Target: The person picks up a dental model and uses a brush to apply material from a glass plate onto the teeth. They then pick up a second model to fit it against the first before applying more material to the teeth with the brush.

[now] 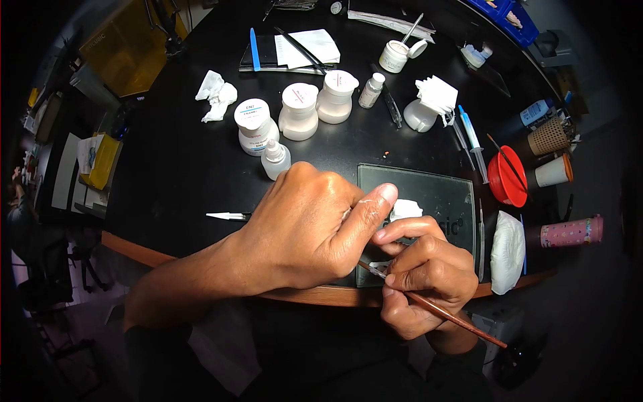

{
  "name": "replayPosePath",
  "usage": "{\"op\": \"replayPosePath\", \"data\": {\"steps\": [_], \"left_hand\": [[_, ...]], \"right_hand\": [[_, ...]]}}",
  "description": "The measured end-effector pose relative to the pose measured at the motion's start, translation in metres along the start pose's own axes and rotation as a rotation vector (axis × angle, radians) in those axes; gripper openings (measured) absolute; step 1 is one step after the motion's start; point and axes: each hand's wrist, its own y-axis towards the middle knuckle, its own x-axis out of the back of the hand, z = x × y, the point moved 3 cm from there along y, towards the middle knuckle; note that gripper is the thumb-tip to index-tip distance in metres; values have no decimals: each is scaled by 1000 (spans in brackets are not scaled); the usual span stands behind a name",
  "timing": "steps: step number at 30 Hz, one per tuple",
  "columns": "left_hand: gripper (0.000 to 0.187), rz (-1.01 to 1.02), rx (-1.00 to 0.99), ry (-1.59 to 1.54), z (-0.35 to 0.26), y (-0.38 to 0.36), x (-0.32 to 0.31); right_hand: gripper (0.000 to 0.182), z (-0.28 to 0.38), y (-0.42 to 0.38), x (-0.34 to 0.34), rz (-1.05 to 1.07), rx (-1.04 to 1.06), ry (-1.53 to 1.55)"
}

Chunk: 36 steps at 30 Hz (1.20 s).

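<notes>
My right hand (432, 278) pinches a thin brush (455, 320) with a brown wooden handle, which slants down to the right. The brush's front end runs in toward my left hand (305, 231), beside a small pale piece between the hands that I cannot make out. My left hand is closed, its back toward me and its thumb lying on top; whatever its fingers grip is hidden. Both hands are above the front edge of a glass slab (415, 175), on which a crumpled white tissue (406, 210) lies behind my thumb.
White powder jars (298, 117) and a dropper bottle (275, 161) stand behind my left hand. A knife blade (228, 216) points left beside my wrist. On the right are a red rubber bowl (506, 177), a syringe (473, 144) and a white folded pad (508, 254).
</notes>
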Motion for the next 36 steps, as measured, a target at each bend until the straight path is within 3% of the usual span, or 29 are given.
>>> {"op": "replayPosePath", "data": {"steps": [7,12,14,19,22,24,27,29,32,36], "left_hand": [[58,35,-4,-185,2,3,2],[60,64,87,-433,7,5,2],[61,77,68,-479,8,7,3],[57,62,105,-563,9,6,8],[52,50,142,-659,13,8,4],[51,-8,146,-753,12,10,2],[52,51,183,-784,8,9,4],[62,70,215,-800,2,8,4],[58,153,153,-965,1,7,4],[75,248,180,-1055,3,8,9]], "right_hand": [[16,1,-10,14,-177,62,28],[12,-8,-28,30,-453,126,34],[16,-8,-34,40,-550,84,-18],[15,-2,-34,81,-564,4,-236],[9,3,-36,124,-722,-253,-327],[7,-4,-37,162,-741,-325,-399],[8,-20,-38,204,-611,-494,-619],[9,-35,-40,221,-545,-506,-740],[9,-49,-39,229,-465,-653,-831],[7,-50,-50,234,-493,-513,-827]]}}
